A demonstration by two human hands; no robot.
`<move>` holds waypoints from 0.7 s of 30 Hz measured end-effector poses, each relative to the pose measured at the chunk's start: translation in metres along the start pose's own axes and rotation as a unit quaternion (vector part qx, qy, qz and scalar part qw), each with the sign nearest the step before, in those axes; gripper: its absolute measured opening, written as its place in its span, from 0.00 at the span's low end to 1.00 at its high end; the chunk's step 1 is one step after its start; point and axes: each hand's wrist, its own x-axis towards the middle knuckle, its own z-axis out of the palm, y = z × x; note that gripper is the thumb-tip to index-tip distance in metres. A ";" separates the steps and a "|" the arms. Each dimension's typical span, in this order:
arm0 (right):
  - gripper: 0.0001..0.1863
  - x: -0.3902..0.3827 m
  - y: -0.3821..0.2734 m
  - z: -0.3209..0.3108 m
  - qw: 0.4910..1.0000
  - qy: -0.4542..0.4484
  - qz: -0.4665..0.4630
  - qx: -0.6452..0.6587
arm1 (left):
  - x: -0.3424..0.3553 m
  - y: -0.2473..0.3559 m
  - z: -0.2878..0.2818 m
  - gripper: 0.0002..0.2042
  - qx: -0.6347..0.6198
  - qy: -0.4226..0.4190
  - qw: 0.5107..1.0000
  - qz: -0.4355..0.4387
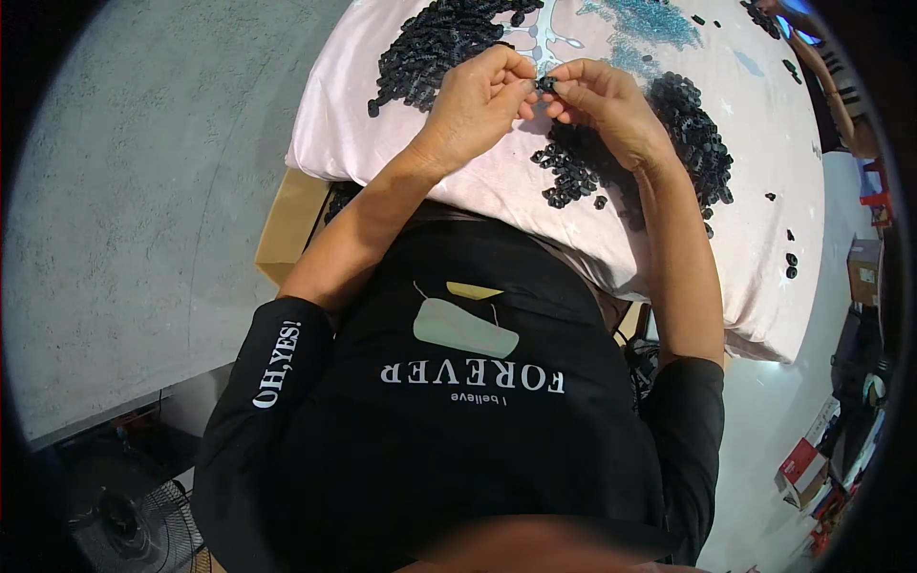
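My left hand [482, 100] and my right hand [607, 103] meet above the cloth-covered table. Pinched between their fingertips is a small black plastic piece [545, 84]; its exact kind is too small to tell. Both hands are closed on it, thumbs against forefingers. Beyond my left hand lies a big heap of black plastic pieces [420, 59]. A second heap of black pieces [693, 129] spreads beside my right hand, and a smaller cluster of them [570, 177] sits just below the fingers. Small translucent blue pieces [659, 21] are spread past my right hand.
A pale pink patterned cloth [334, 124] covers the table. Stray black pieces [791, 265] lie toward its right side. Another person's arm [836, 95] shows at the far right. Cardboard boxes [864, 272] stand on the floor at right, and a fan [124, 516] at lower left.
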 end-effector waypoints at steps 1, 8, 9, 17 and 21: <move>0.09 0.000 0.000 0.000 1.000 -0.004 -0.005 -0.008 | 0.000 -0.001 0.000 0.06 0.000 0.001 1.000 0.000; 0.09 0.000 0.001 0.002 1.000 -0.018 -0.010 -0.016 | -0.001 -0.002 0.000 0.05 0.013 0.007 1.000 0.007; 0.09 0.000 0.001 0.002 1.000 -0.022 -0.004 -0.018 | -0.002 -0.002 0.001 0.05 0.017 0.013 1.000 0.010; 0.07 0.001 0.006 0.007 0.999 -0.022 -0.027 -0.041 | -0.009 0.004 0.007 0.02 0.060 0.056 0.997 0.013; 0.06 0.001 0.006 0.013 0.995 -0.011 -0.068 -0.071 | -0.009 0.000 0.008 0.02 0.120 0.081 0.989 0.038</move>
